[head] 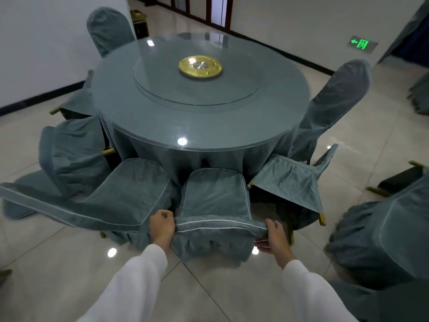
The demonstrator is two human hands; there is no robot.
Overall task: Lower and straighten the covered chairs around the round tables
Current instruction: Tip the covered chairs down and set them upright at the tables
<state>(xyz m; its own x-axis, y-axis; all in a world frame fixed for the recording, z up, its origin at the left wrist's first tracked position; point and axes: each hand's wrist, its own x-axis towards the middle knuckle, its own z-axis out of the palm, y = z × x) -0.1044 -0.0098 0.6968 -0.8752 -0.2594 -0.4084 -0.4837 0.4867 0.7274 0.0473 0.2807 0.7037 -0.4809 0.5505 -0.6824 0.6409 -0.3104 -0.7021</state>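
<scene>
A round table (209,126) with a teal cloth and a glass top stands in the middle. Right in front of me a teal-covered chair (216,194) leans with its seat against the table's skirt. My left hand (162,225) grips the left end of its piped top edge. My right hand (272,237) holds the right end of that edge and the cover below it. More covered chairs lean tilted against the table to the left (130,194), far left (74,154) and right (290,180). Two chairs stand upright, at the back left (109,29) and at the right (334,101).
A glass turntable with a gold hub (200,66) lies on the table. Further covered chairs (383,233) crowd the right edge. Glossy tiled floor (69,263) stretches around me. White walls with a dark skirting rise behind, one bearing a green exit sign (362,44).
</scene>
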